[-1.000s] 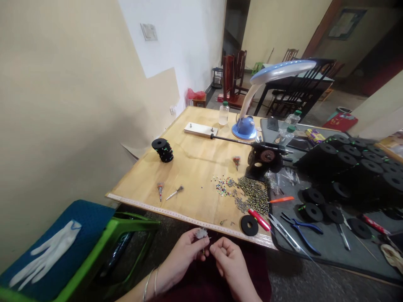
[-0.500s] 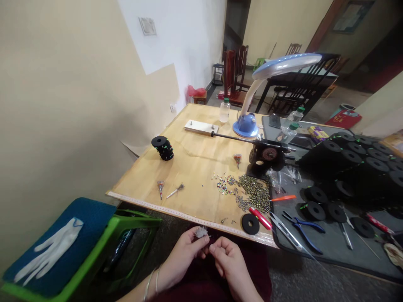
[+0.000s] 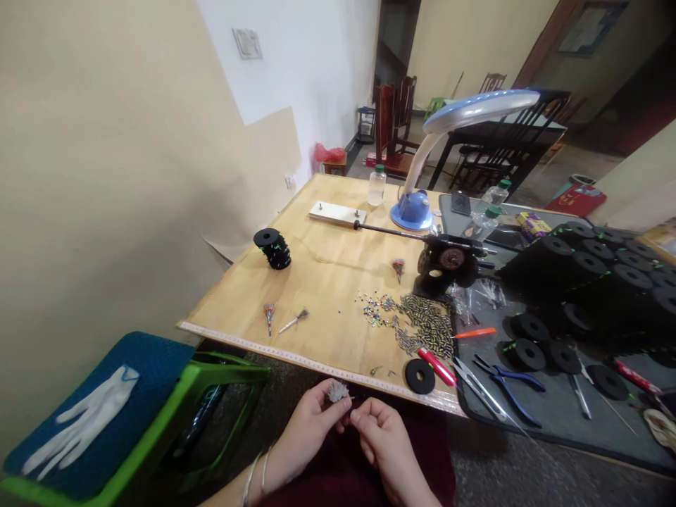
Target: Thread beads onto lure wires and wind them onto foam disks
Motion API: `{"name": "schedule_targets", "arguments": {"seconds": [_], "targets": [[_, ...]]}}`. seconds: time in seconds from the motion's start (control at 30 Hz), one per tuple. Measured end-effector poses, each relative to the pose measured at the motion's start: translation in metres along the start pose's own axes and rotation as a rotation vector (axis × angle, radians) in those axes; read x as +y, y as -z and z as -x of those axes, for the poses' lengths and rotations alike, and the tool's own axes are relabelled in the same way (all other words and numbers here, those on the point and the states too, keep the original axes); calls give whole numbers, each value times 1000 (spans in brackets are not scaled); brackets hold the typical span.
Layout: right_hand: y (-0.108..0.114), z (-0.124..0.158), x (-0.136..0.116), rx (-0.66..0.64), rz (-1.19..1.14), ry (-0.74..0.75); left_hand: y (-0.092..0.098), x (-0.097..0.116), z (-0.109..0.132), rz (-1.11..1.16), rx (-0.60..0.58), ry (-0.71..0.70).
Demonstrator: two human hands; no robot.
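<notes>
My left hand (image 3: 310,428) is closed around a small bristly grey-white bundle (image 3: 336,391), whose spiky end shows above the thumb. Beside it, my right hand (image 3: 384,431) pinches thumb and forefinger together; what lies between them is too small to make out. Both hands are just off the front edge of the wooden table (image 3: 327,303). Beyond them on the table lie a few tiny bits (image 3: 374,370), a black foam ring (image 3: 420,376) and a red tube (image 3: 437,366).
Small striped pieces (image 3: 430,324) lie heaped behind the ring. A hand-cranked device (image 3: 448,260) and a blue lamp (image 3: 412,210) stand farther back. Scissors (image 3: 480,391), blue pliers (image 3: 512,384) and many black foam spools (image 3: 581,282) are on the right. A stacked spool (image 3: 273,248) stands left.
My left hand has tilted the bundle slightly, so more of its spiky end shows. My right hand stays almost in place.
</notes>
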State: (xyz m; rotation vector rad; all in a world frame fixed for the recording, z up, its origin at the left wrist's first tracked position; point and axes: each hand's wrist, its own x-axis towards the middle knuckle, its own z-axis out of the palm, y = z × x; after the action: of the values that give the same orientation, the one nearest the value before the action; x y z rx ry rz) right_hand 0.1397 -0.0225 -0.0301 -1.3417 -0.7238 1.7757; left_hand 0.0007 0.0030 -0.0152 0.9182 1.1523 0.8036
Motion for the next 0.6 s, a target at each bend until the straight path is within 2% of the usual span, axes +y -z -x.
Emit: {"name": "schedule_targets", "arguments": {"seconds": [0.37,0.6], "targets": [[1,-4,1,22,9,12,3,-5,1,-114,-33,-59],[1,-5,0,41,51,46,1,2,4,-190,-33,-106]]}}
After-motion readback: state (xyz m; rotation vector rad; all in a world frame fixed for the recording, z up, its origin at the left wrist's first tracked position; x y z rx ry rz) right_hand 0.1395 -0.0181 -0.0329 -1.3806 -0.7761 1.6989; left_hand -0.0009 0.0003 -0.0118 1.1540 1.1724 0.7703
